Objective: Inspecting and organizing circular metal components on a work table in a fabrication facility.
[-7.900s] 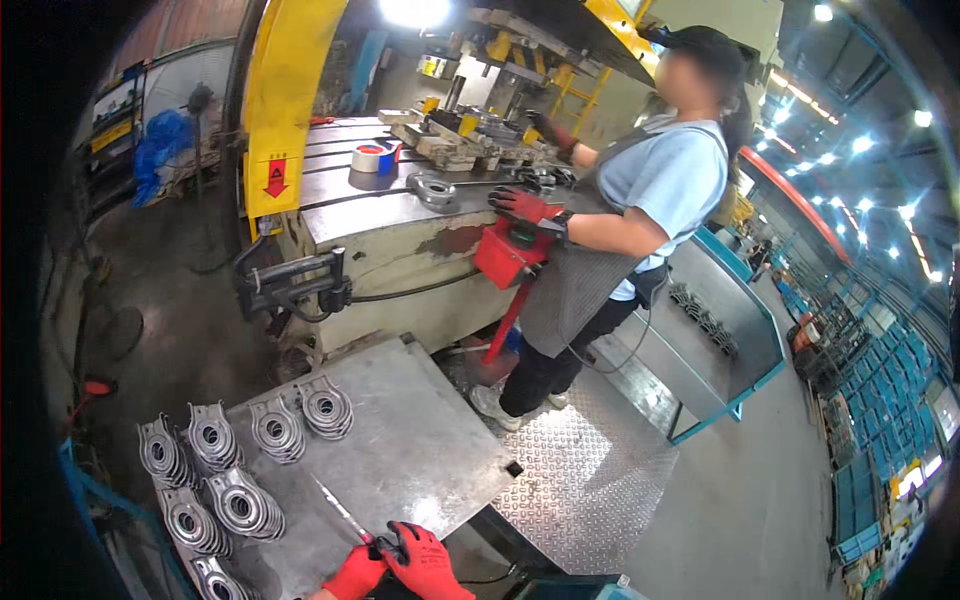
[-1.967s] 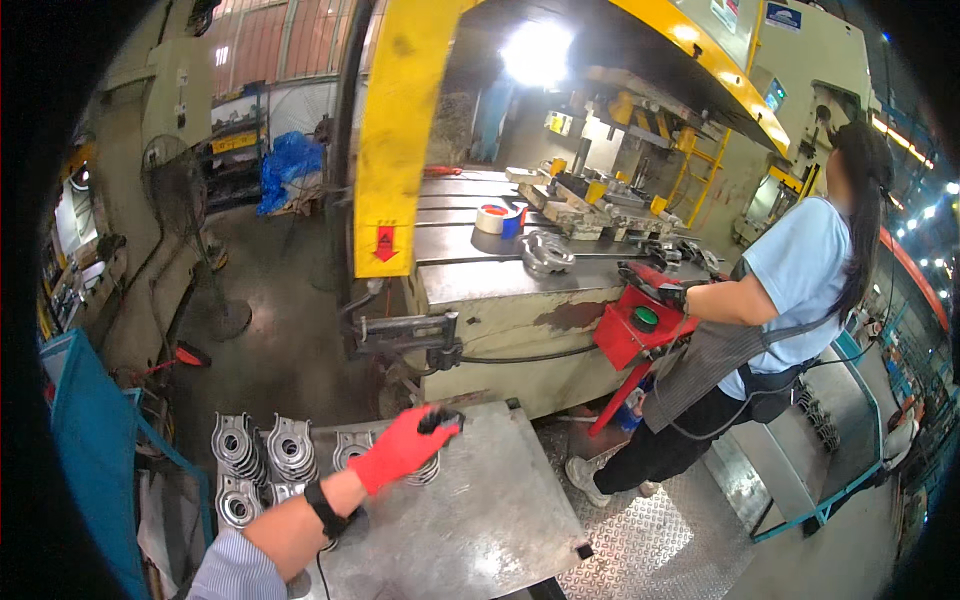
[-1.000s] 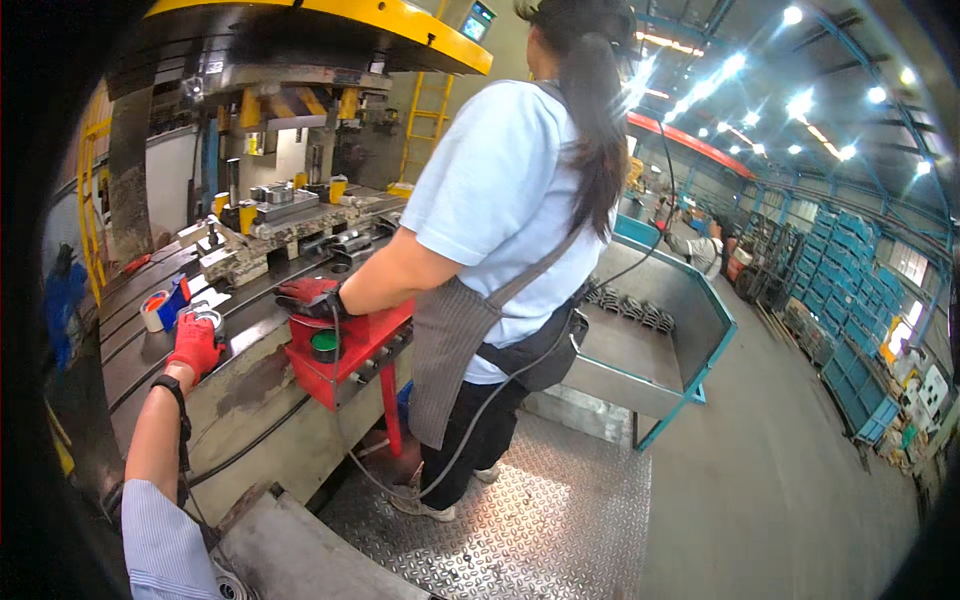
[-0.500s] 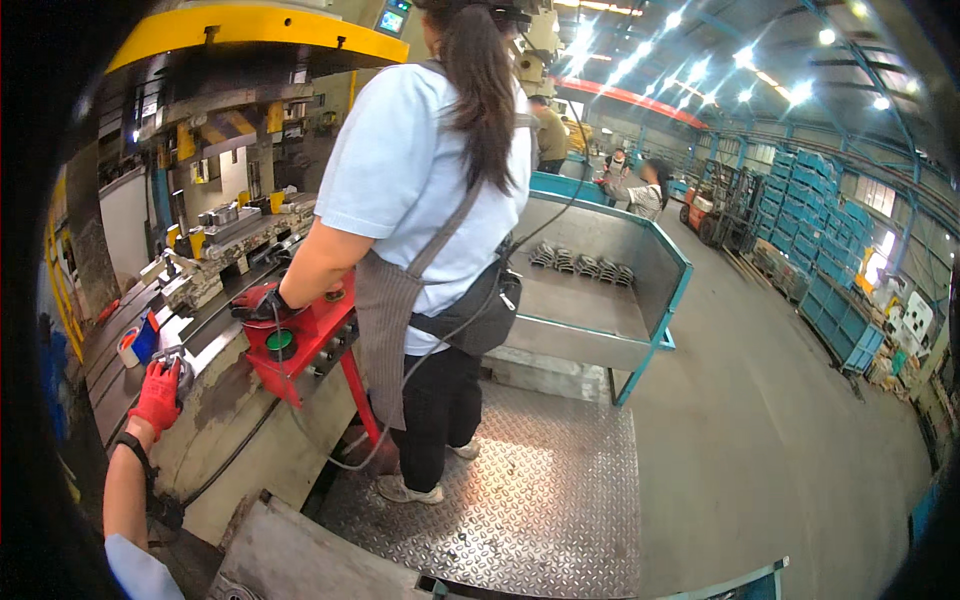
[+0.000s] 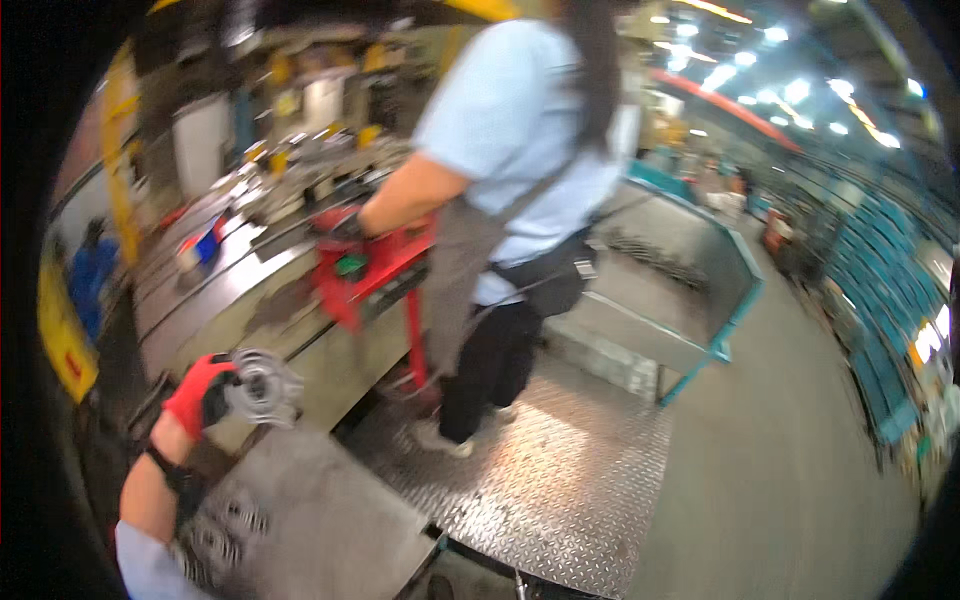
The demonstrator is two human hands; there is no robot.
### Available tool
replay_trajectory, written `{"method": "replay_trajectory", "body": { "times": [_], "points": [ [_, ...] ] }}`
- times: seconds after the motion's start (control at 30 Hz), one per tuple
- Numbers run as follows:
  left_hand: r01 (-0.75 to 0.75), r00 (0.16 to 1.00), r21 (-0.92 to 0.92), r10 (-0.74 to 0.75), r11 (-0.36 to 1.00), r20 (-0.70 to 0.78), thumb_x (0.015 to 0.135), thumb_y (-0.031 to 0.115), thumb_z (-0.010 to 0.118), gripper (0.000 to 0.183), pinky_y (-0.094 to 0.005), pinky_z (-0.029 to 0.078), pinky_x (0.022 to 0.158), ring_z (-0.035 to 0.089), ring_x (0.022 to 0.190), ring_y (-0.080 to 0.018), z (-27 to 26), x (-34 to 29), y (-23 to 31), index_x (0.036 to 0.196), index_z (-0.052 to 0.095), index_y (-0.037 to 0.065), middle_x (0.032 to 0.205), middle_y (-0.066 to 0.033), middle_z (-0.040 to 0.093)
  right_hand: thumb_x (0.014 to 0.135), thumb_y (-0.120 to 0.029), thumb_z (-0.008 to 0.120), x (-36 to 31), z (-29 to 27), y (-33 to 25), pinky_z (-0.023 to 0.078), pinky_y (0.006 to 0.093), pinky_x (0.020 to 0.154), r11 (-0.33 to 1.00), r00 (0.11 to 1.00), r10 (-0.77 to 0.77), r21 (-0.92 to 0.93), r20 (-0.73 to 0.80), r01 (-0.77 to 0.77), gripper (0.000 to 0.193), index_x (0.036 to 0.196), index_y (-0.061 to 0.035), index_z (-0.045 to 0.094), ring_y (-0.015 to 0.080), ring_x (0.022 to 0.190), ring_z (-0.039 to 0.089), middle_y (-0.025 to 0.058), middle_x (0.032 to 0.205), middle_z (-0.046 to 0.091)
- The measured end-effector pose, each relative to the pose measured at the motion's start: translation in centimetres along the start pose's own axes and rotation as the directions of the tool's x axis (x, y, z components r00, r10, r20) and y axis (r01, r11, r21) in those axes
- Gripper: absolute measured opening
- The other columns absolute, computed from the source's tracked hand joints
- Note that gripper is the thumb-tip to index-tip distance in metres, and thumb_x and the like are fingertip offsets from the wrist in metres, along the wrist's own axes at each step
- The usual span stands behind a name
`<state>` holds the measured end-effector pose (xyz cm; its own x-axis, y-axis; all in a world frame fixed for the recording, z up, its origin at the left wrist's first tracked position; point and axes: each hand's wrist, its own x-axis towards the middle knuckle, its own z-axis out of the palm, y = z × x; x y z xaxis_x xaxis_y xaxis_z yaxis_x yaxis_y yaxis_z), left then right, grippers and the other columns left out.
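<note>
My left hand (image 5: 203, 392), in a red glove with a dark palm, is closed on the edge of a round, ring-shaped metal part (image 5: 265, 388). The part is silver-grey with a hole in its middle, and motion blurs it a little. It hangs above the far left corner of a grey metal tabletop (image 5: 335, 500). On that tabletop, beside my left forearm, lie several similar metal parts (image 5: 218, 535). My right hand is out of view.
A co-worker (image 5: 525, 120) stands ahead, one gloved hand at a red control stand (image 5: 375, 262) beside the press bed (image 5: 220, 285). Further right is a teal-edged metal bin (image 5: 640, 325) with parts inside. Diamond-plate flooring (image 5: 550, 470) lies below. Teal crates (image 5: 880, 310) are stacked far right.
My left hand has drawn back from the press bed toward the near tabletop, bringing the round metal part along. The view has swung left and down, showing more of the tabletop.
</note>
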<state>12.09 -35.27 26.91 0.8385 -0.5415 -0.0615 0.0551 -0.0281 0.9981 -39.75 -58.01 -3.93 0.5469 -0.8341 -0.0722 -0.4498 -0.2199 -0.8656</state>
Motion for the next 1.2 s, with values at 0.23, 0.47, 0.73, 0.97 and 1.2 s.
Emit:
{"method": "replay_trajectory", "body": {
  "times": [0.23, 0.47, 0.73, 0.97, 1.2],
  "points": [
    [0.400, 0.868, -0.765, -0.477, 0.504, 0.139, 0.085, 0.014, 0.053, 0.019, -0.0394, 0.051, 0.087, 0.064, 0.090, -0.0241, 2.9, -10.8, -22.3, 0.097, 0.060, 0.001, 0.096, -0.0133, 0.065, 0.091, -0.019, 0.057, -0.2, 0.2, -4.1, 0.045, 0.0339, 0.063, 0.998, 0.972, 0.056, -0.037, 0.229, -0.049, 0.025, 0.098, 0.0054, 0.059, 0.0242, 0.070, 0.057, 0.0195, 0.079, 0.063],
    [0.081, 0.921, -0.984, -0.390, 0.160, 0.012, 0.087, 0.013, 0.050, 0.024, -0.0365, 0.051, 0.085, 0.063, 0.091, -0.0241, 8.1, -16.3, -32.1, 0.105, 0.058, 0.000, 0.099, -0.0128, 0.065, 0.091, -0.019, 0.056, 0.8, 0.8, -7.0, 0.048, 0.0357, 0.079, 0.987, 0.932, 0.049, -0.163, 0.359, 0.011, 0.033, 0.115, 0.0047, 0.056, 0.0325, 0.094, 0.061, 0.0235, 0.103, 0.063],
    [0.581, 0.732, -0.524, -0.682, 0.622, 0.002, 0.088, 0.027, 0.060, 0.028, -0.0328, 0.051, 0.074, 0.063, 0.087, -0.0201, 7.8, -23.4, -32.4, 0.105, 0.058, 0.004, 0.093, -0.0064, 0.065, 0.091, -0.018, 0.056, 0.3, 2.4, -8.5, 0.047, 0.0375, 0.087, 0.969, 0.857, -0.101, -0.145, 0.505, 0.200, 0.036, 0.118, 0.0046, 0.055, 0.0377, 0.104, 0.057, 0.0259, 0.111, 0.060],
    [0.356, 0.933, 0.701, -0.196, 0.618, -0.302, 0.084, 0.041, 0.059, 0.043, -0.0441, 0.046, 0.080, 0.059, 0.092, -0.0351, 5.4, -22.3, -29.9, 0.108, 0.058, 0.005, 0.094, -0.0171, 0.063, 0.092, -0.017, 0.055, -1.9, 4.2, -8.7, 0.046, 0.0365, 0.087, 0.962, 0.880, -0.148, -0.143, 0.451, 0.235, 0.039, 0.124, 0.0040, 0.051, 0.0346, 0.106, 0.058, 0.0250, 0.114, 0.059],
    [0.211, 0.974, 0.774, -0.191, 0.597, -0.117, 0.086, 0.025, 0.053, 0.024, -0.0475, 0.046, 0.077, 0.058, 0.090, -0.0390, 4.8, -19.1, -32.5, 0.095, 0.058, 0.004, 0.094, -0.0211, 0.061, 0.090, -0.011, 0.055, -5.2, 5.1, -13.1, 0.044, 0.0355, 0.092, 0.999, 0.857, 0.026, -0.039, 0.515, -0.006, 0.042, 0.130, 0.0017, 0.047, 0.0335, 0.112, 0.055, 0.0242, 0.122, 0.055]
  ]
}}
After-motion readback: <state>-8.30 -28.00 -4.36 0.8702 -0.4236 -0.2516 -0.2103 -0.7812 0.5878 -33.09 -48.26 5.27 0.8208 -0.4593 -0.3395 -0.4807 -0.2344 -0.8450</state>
